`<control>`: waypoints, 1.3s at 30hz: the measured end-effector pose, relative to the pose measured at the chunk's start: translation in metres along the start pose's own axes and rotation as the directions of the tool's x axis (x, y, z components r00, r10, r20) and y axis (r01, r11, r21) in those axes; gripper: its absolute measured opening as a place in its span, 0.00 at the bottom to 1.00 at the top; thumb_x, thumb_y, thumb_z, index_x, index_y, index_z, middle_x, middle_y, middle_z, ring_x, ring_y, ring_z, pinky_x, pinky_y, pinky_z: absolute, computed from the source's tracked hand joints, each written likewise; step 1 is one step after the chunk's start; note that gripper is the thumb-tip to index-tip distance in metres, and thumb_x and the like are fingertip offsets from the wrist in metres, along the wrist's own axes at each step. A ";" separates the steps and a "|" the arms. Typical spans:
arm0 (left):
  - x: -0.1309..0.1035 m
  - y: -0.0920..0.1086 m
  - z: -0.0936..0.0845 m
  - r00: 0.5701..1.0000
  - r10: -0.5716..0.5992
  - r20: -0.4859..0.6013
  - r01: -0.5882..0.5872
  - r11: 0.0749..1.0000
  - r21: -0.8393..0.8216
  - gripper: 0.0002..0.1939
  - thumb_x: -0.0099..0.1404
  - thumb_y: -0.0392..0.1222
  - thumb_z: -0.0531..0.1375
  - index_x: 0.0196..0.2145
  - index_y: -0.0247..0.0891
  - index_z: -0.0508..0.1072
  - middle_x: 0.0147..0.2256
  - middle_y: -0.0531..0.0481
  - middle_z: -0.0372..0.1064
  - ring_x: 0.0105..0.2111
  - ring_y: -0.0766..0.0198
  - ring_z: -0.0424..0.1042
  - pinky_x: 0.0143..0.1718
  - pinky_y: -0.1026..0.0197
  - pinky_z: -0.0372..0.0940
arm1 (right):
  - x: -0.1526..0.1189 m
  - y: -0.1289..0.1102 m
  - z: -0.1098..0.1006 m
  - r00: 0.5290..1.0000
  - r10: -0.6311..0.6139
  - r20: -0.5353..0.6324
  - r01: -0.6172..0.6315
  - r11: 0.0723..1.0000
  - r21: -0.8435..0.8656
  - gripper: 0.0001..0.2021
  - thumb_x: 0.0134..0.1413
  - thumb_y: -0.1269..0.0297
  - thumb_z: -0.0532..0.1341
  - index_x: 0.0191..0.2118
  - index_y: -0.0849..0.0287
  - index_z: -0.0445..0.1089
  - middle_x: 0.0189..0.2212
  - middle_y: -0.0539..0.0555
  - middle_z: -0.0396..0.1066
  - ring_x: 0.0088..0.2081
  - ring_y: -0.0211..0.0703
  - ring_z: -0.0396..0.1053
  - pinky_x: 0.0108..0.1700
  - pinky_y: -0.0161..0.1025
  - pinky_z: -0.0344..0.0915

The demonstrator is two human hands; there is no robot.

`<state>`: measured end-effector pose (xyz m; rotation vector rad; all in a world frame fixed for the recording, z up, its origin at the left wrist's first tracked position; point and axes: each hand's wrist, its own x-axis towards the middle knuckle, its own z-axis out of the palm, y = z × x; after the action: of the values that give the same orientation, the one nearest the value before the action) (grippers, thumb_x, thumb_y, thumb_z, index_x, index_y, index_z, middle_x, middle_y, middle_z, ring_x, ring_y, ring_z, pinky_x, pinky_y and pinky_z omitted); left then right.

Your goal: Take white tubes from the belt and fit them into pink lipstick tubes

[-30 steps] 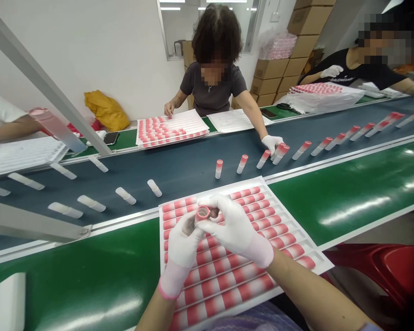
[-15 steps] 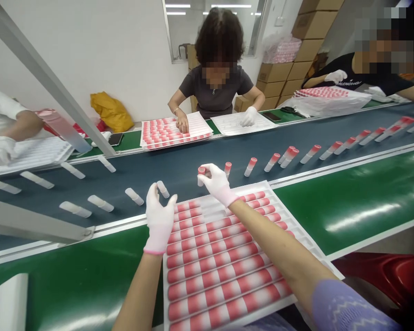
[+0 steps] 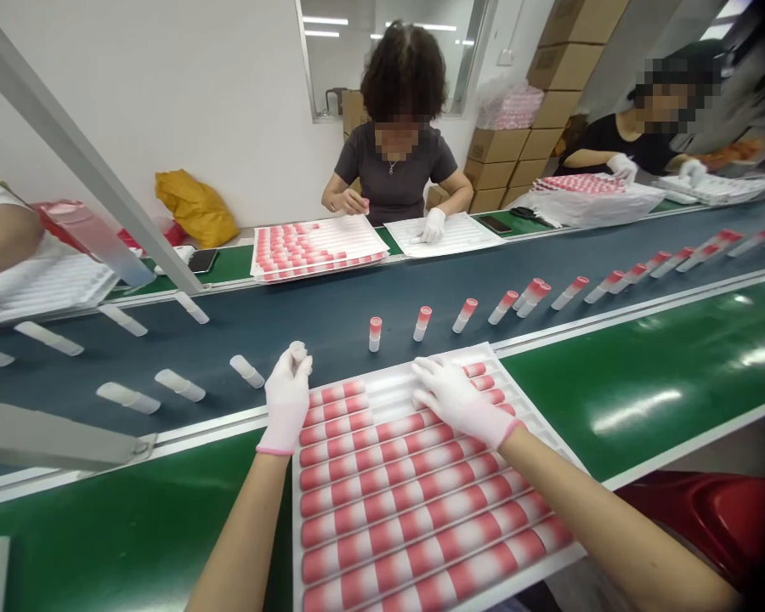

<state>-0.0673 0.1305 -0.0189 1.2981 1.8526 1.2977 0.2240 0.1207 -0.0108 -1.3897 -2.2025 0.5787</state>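
Note:
My left hand (image 3: 286,389), in a white glove, pinches a small white tube (image 3: 297,349) over the near edge of the belt. My gloved right hand (image 3: 456,398) rests over the back part of a white tray (image 3: 392,387), its thumb and fingers apart beside red-and-white tubes (image 3: 399,425). The tray lies tilted before me, with rows of these tubes in its grooves; a few grooves near the right fingers are bare. Just beyond the tray, a red-topped tube (image 3: 375,334) stands upright on the belt.
The dark conveyor belt (image 3: 319,297) crosses in front, with white tubes (image 3: 182,385) at left and red-topped tubes (image 3: 465,315) at right. Opposite, a co-worker (image 3: 395,161) handles trays; others sit at both sides. A metal post (image 3: 95,144) rises at left.
My right hand has left the red-topped tube standing on the belt and moved back over the tray. My left hand has closed on the white tube.

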 end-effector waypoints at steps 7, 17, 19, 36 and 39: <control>-0.071 0.045 -0.002 0.956 0.026 0.294 0.103 0.903 -0.417 0.22 0.71 0.50 0.54 0.57 0.38 0.67 0.47 0.43 0.73 0.49 0.56 0.73 0.56 0.53 0.64 | -0.038 -0.006 -0.004 0.998 -0.034 0.051 0.027 0.990 0.138 0.05 0.62 0.70 0.58 0.37 0.56 0.71 0.39 0.56 0.73 0.50 0.53 0.68 0.52 0.53 0.66; -0.122 0.063 0.004 0.764 0.076 0.641 0.406 0.715 -0.569 0.17 0.70 0.53 0.57 0.46 0.38 0.71 0.37 0.49 0.65 0.25 0.71 0.61 0.26 0.63 0.64 | -0.020 -0.079 -0.035 0.995 0.102 -0.021 -0.053 0.669 0.741 0.14 0.60 0.64 0.62 0.52 0.55 0.71 0.42 0.52 0.73 0.30 0.36 0.66 0.34 0.38 0.68; -0.124 0.065 0.003 0.750 0.093 0.654 0.385 0.743 -0.547 0.18 0.70 0.54 0.56 0.45 0.37 0.73 0.38 0.47 0.66 0.27 0.69 0.63 0.28 0.61 0.66 | -0.019 -0.084 -0.037 0.997 0.069 -0.024 -0.029 0.681 0.732 0.17 0.59 0.66 0.62 0.54 0.54 0.71 0.44 0.53 0.73 0.33 0.37 0.68 0.37 0.39 0.70; -0.134 0.041 0.010 0.859 0.297 0.418 -0.132 0.915 -0.380 0.17 0.73 0.50 0.53 0.52 0.42 0.73 0.49 0.46 0.73 0.48 0.57 0.72 0.51 0.55 0.67 | -0.038 -0.129 -0.026 0.976 0.029 -0.214 0.060 0.915 0.399 0.13 0.46 0.73 0.70 0.40 0.57 0.74 0.31 0.49 0.71 0.30 0.39 0.67 0.34 0.38 0.69; -0.132 0.039 0.007 0.866 0.288 0.408 -0.118 0.912 -0.394 0.19 0.71 0.53 0.55 0.53 0.42 0.72 0.49 0.45 0.74 0.48 0.56 0.73 0.49 0.56 0.69 | -0.041 -0.130 -0.020 0.987 0.027 -0.158 0.054 0.875 0.481 0.19 0.48 0.75 0.67 0.48 0.55 0.73 0.37 0.51 0.73 0.34 0.40 0.69 0.36 0.37 0.71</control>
<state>0.0075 0.0160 0.0004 1.4714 1.1137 1.2242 0.1582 0.0337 0.0736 -1.1067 -1.7717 0.9069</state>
